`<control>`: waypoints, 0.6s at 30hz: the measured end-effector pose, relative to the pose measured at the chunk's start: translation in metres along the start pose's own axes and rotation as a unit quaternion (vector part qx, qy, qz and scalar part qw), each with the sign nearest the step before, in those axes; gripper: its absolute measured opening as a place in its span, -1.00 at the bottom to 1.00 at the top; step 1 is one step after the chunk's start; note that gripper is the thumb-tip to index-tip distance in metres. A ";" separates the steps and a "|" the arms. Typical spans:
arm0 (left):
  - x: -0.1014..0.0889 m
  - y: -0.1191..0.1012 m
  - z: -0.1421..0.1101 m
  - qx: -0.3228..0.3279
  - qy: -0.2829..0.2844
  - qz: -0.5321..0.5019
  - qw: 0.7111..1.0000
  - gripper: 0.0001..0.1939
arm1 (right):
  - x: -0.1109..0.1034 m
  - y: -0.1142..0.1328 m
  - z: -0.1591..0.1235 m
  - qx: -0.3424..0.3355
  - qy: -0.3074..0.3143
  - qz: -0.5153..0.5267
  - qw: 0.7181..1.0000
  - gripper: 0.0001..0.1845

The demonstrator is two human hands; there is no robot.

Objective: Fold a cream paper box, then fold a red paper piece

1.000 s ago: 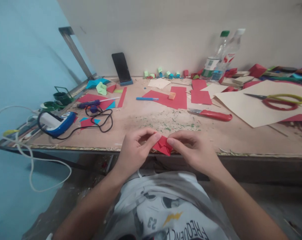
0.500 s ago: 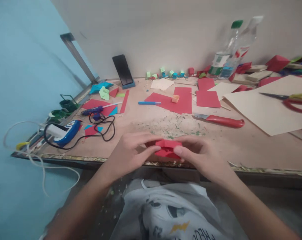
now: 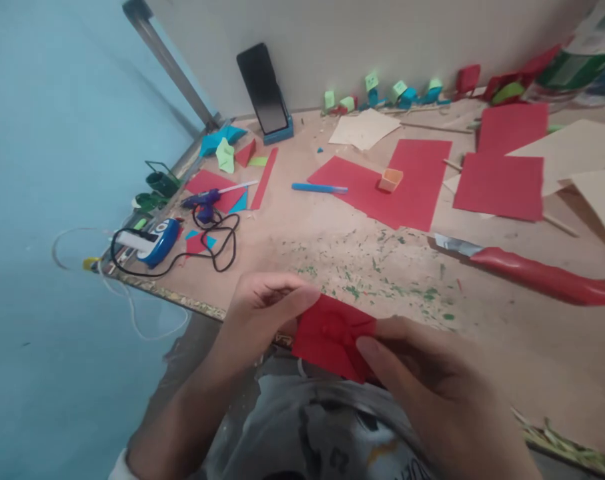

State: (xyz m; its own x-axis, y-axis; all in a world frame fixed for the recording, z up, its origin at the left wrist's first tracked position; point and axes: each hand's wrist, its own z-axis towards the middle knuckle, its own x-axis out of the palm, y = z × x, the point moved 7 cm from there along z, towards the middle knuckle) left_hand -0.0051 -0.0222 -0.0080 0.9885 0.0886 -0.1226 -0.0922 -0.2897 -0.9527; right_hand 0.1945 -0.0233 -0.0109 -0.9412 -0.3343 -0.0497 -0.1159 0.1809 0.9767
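A folded piece of red paper is held between both hands at the table's front edge. My left hand pinches its upper left corner, thumb on top. My right hand grips its right side with the thumb on the near face; the fingers behind the paper are hidden. Creases and a raised part show in the middle of the paper. Just beyond the hands, green scraps lie scattered on the table.
A red-handled knife lies at the right. A blue pen, red sheets and a small orange paper box lie farther back. A glue gun and its black cord are at the left. A phone stands by the wall.
The red paper has been turned and spread so its broad face shows; before, it looked like a narrow, folded shape. The head view has moved closer and tilted.
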 end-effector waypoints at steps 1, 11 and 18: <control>0.002 -0.001 -0.001 0.004 -0.004 0.002 1.000 -0.74 | -0.002 0.001 0.001 0.008 0.003 0.000 1.000 -0.80; 0.001 -0.032 -0.001 0.086 -0.017 0.086 0.992 -0.77 | 0.002 0.013 0.007 0.060 -0.012 -0.068 0.996 -0.66; -0.016 -0.012 0.006 0.060 0.075 0.024 0.995 -0.74 | 0.026 -0.005 0.010 0.115 -0.055 0.037 0.991 -0.59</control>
State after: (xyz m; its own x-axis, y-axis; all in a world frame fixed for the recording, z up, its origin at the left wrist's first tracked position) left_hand -0.0205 -0.0144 0.0036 0.9886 -0.0692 -0.1338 -0.1439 -0.1726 -0.9744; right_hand 0.1674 -0.0238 -0.0189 -0.9773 -0.2112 -0.0145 -0.1025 0.4122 0.9053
